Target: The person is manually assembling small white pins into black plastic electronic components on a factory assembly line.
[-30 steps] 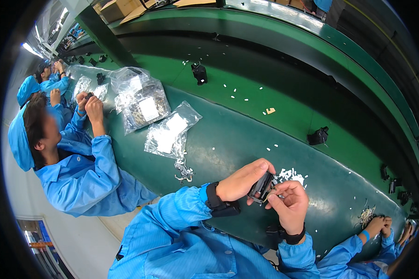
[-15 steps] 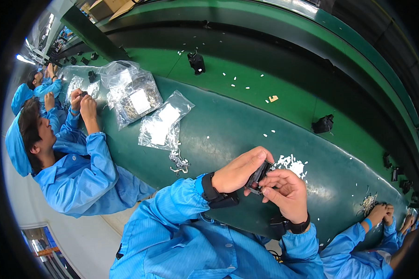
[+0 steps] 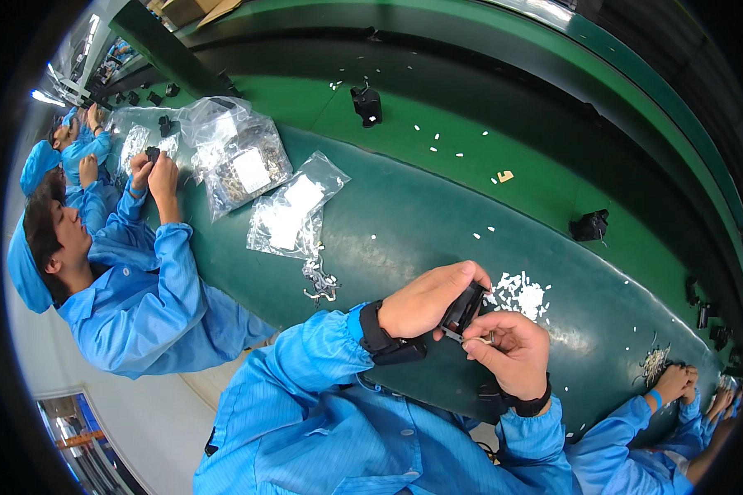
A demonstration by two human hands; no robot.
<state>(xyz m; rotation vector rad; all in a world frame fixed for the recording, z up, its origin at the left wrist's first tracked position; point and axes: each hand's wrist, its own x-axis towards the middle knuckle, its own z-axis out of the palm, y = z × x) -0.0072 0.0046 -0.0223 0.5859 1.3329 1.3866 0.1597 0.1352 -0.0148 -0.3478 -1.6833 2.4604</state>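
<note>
My left hand (image 3: 428, 299) is closed around a black plastic housing (image 3: 462, 312), an open-sided part with a hollow inside, held above the table. At the housing's near end, the thumb and fingers of my right hand (image 3: 512, 346) are pinched together. Something small and pale may be between those fingertips, too small to name. Just beyond both hands lies a pile of small white pieces (image 3: 520, 297) on the green tabletop (image 3: 388, 272).
Clear plastic bags (image 3: 293, 206) of parts and a tangle of dark wires (image 3: 319, 280) lie to the left. Black housings (image 3: 366, 106) stand on the far green strip. A co-worker (image 3: 124, 280) sits at left; another person's hands (image 3: 677, 381) work beside a wire bundle (image 3: 655, 363) at right.
My left hand has tilted the housing, so more of its hollow shows. My right fingers have drawn closer together at its near end. The whole view has shifted slightly.
</note>
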